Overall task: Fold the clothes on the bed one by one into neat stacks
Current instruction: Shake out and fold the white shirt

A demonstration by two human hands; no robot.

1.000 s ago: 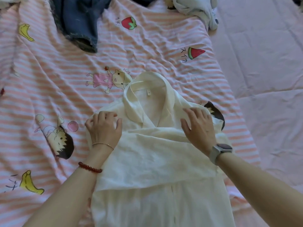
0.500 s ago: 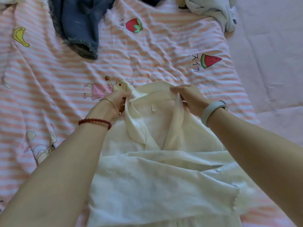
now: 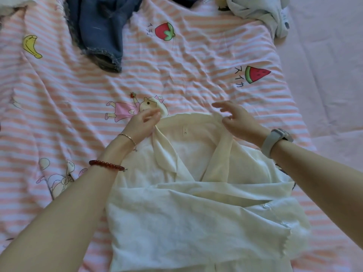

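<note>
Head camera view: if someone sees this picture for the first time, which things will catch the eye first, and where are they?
A cream shirt lies spread in the lower centre of the pink striped sheet, sleeves folded across its front. The left hand and right hand are at the two ends of its collar. Behind, blue jeans lie top left and a pale garment top right.

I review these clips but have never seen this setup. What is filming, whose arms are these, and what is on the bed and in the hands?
No machine here: a person wears a camera on the head, looking down at their own arms. On the striped cartoon bedsheet lies a cream shirt, sleeves folded across. The left hand and right hand are at the collar; whether the fingers pinch it is unclear. Farther back lie denim clothing and a pale garment, unfolded.
</note>
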